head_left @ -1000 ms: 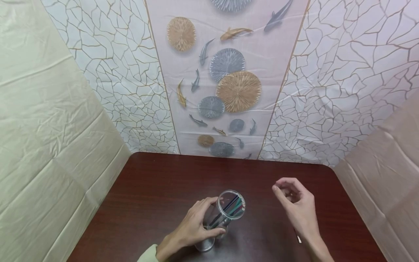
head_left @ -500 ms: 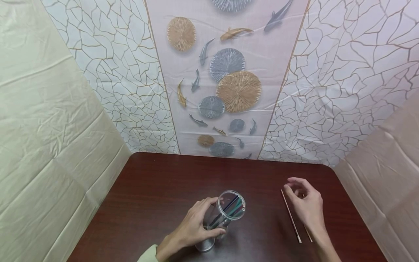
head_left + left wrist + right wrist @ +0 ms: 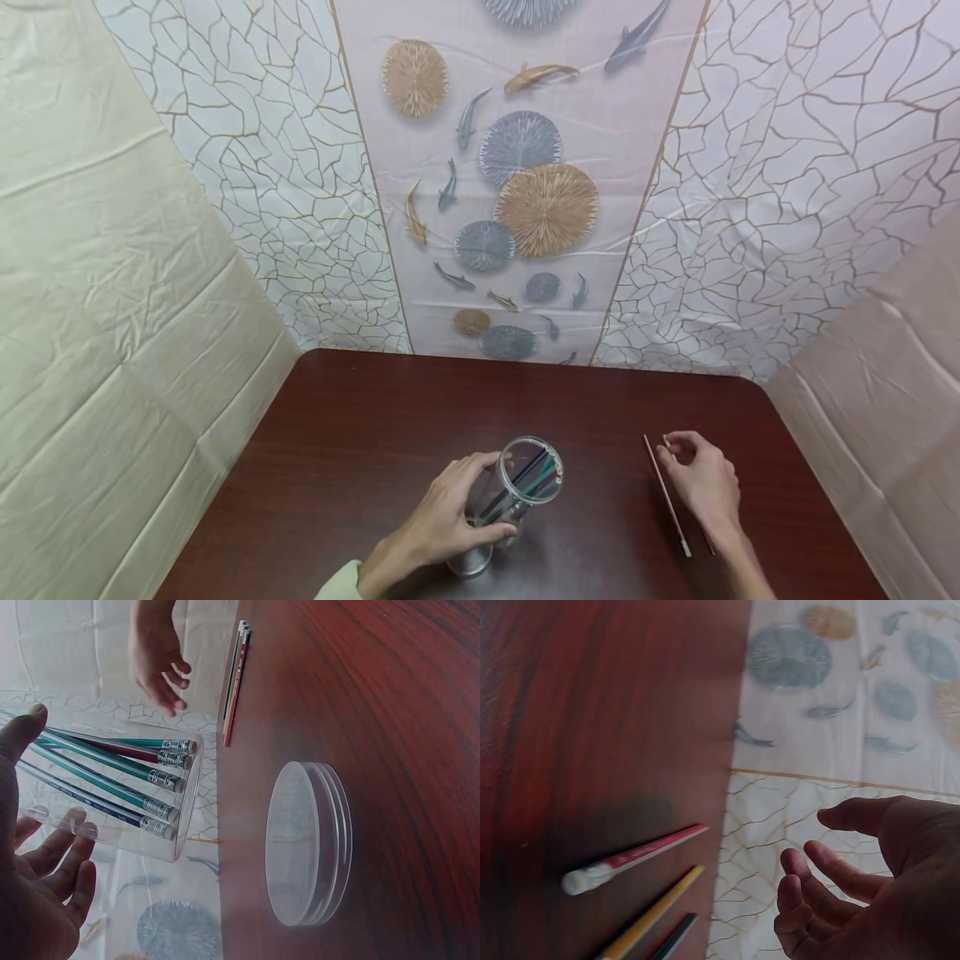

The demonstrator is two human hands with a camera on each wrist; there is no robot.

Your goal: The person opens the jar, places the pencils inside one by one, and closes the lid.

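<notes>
My left hand (image 3: 450, 517) grips a clear plastic jar (image 3: 517, 492), tilted above the table. Inside it lie several pencils (image 3: 112, 772), mostly green, with their eraser ends at the jar's lower end. A round clear lid (image 3: 300, 844) sits on the table below. On the right, my right hand (image 3: 701, 483) hovers over loose pencils with loosely bent fingers, holding nothing in the right wrist view (image 3: 847, 892). Those pencils include a red one (image 3: 645, 853), a yellow one (image 3: 656, 911) and a dark green one (image 3: 675, 937). In the head view the hand partly hides them.
The dark red-brown wooden table (image 3: 360, 417) has rounded far corners. Behind it hangs a patterned cloth (image 3: 517, 317) with fish and round shapes. Pale beige cloth (image 3: 150, 333) stands along the left side, with more on the right.
My right hand has shifted right and then slightly nearer, uncovering pencils on the table. The left hand and the jar have stayed where they were.
</notes>
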